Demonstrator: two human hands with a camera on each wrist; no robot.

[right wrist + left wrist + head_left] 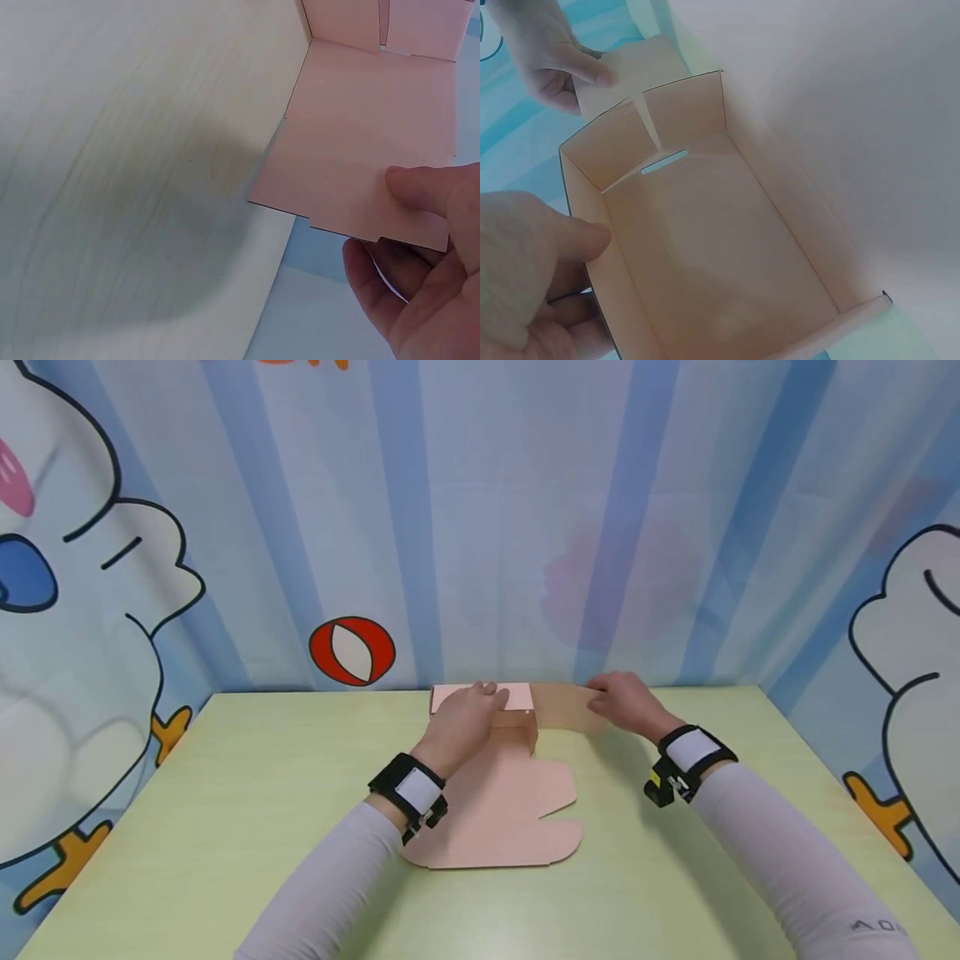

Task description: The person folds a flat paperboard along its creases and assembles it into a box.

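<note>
A partly folded pink cardboard box (517,697) stands at the far edge of the table, its long lid panel (495,810) lying flat toward me. My left hand (463,718) grips the box's back wall; in the left wrist view its thumb lies inside that wall and its fingers outside. My right hand (632,702) pinches the end of a side flap (562,706) that sticks out to the right. In the right wrist view the thumb presses on top of the flap (352,142), with the fingers beneath. Inside the box, a narrow slot (664,162) shows in the floor.
The pale yellow table (285,793) carries the cardboard. A striped blue curtain (495,527) with cartoon figures hangs right behind the table's far edge. Rounded tabs (551,839) jut out from the right side of the lid panel.
</note>
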